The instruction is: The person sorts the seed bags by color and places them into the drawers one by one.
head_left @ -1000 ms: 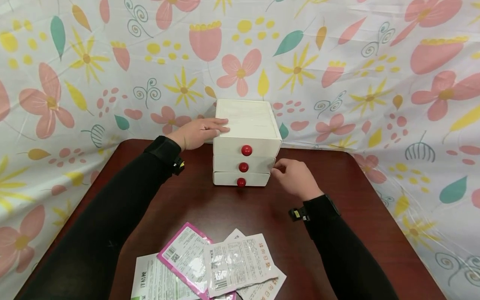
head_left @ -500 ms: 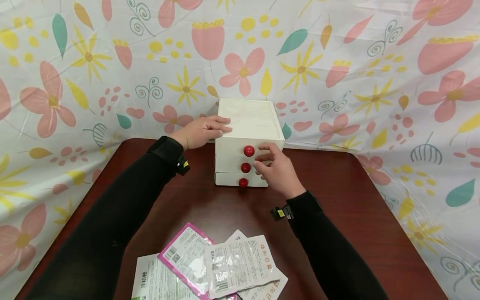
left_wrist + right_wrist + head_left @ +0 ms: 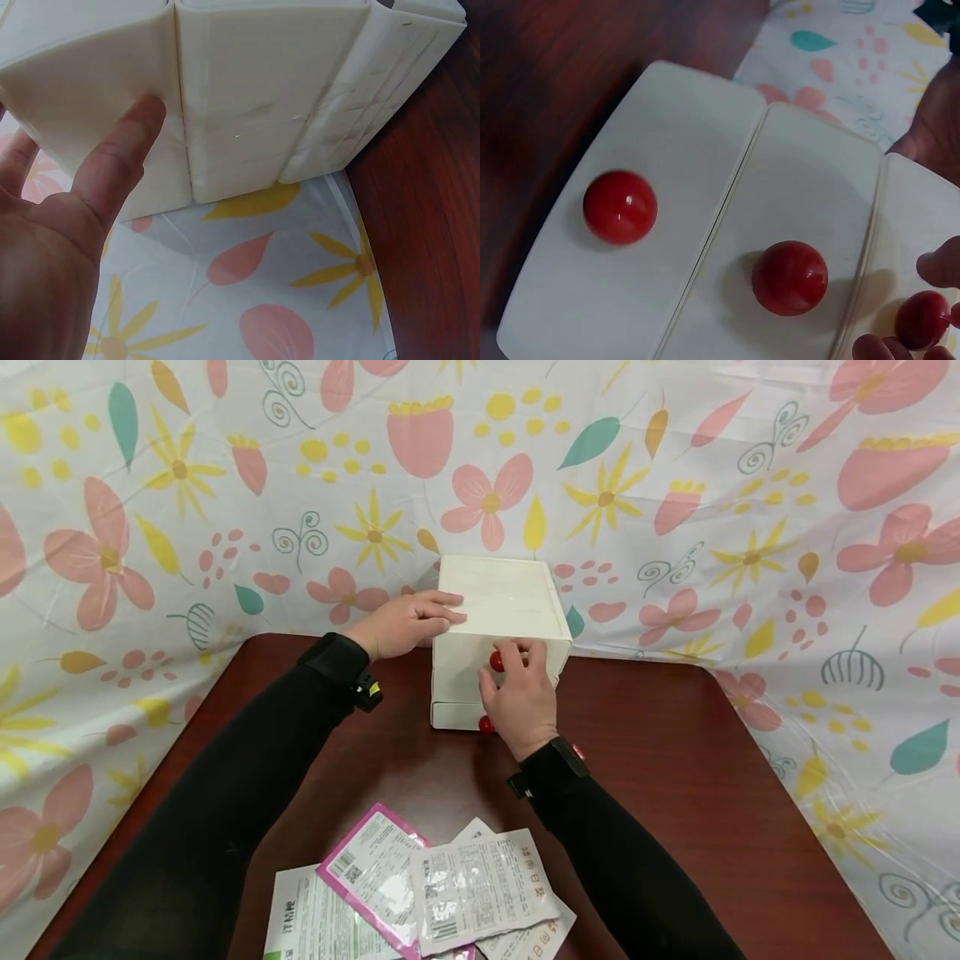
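A small white drawer cabinet (image 3: 495, 602) stands at the back of the table, its three stacked drawers closed. My left hand (image 3: 408, 625) rests on the cabinet's top left edge, fingers laid on the top; in the left wrist view its thumb (image 3: 124, 154) lies against the side wall. At the front, my right hand (image 3: 521, 702) has its fingers curled around the round red knob (image 3: 922, 321) of the top drawer. The middle drawer's red knob (image 3: 790, 278) and the bottom one's red knob (image 3: 620, 207) show plainly in the right wrist view.
Several flat printed packets lie overlapping at the table's near edge: a white one (image 3: 483, 889), a pink-edged one (image 3: 375, 868) and a white-and-green one (image 3: 315, 918). A floral curtain (image 3: 675, 485) hangs right behind the dark wooden table (image 3: 645, 843).
My right hand has moved from the cabinet's right side, leftward across its front, to the top drawer's knob. My left hand stays on the cabinet's top.
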Tool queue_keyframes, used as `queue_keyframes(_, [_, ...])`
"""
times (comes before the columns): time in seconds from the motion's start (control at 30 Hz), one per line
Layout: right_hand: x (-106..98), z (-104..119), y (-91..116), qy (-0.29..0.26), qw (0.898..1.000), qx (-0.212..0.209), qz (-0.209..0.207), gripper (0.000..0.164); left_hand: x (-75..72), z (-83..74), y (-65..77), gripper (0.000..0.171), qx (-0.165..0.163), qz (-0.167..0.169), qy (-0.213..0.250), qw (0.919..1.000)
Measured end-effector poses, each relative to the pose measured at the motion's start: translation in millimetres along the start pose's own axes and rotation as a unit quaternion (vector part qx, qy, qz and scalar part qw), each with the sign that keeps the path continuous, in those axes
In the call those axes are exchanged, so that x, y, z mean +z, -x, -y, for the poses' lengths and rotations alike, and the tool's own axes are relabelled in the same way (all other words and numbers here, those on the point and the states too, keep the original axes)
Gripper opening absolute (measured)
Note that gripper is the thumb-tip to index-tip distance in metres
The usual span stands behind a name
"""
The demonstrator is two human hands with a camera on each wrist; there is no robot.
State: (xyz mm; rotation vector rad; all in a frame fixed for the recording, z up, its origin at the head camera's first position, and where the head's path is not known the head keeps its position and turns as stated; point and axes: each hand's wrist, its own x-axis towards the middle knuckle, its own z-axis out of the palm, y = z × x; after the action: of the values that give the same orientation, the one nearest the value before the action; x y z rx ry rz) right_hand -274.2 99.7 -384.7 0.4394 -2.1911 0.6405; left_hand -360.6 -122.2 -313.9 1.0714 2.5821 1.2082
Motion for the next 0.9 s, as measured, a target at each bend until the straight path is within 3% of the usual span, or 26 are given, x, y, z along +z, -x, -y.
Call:
queue_keyframes(0.1, [4.4,-2.0,-2.6,0.028,0.999,-0.028,-0.007,0.029,1.5,1.7,-1.2,0.036,-0.001,0.0,-0.001,1.0])
queue_keyframes(0.3, [5.6,-2.4,-6.3,0.039,0.999,-0.034,0.002,0.018,2.4,2.1,-0.3,0.036,-0.002,-0.004,0.0,1.0])
queue_keyframes(0.5, [3.3,-0.8,-7.6,0.04,0.999,-0.035,0.004,0.017,2.7,-1.0,1.6,0.037,0.008,-0.014,-0.024,0.9996])
queue_keyframes(0.9, [-4.1,4.2,-2.6,0.046,0.998,-0.045,0.02,0.016,3.4,0.4,2.3,0.037,0.008,-0.022,-0.022,0.9995])
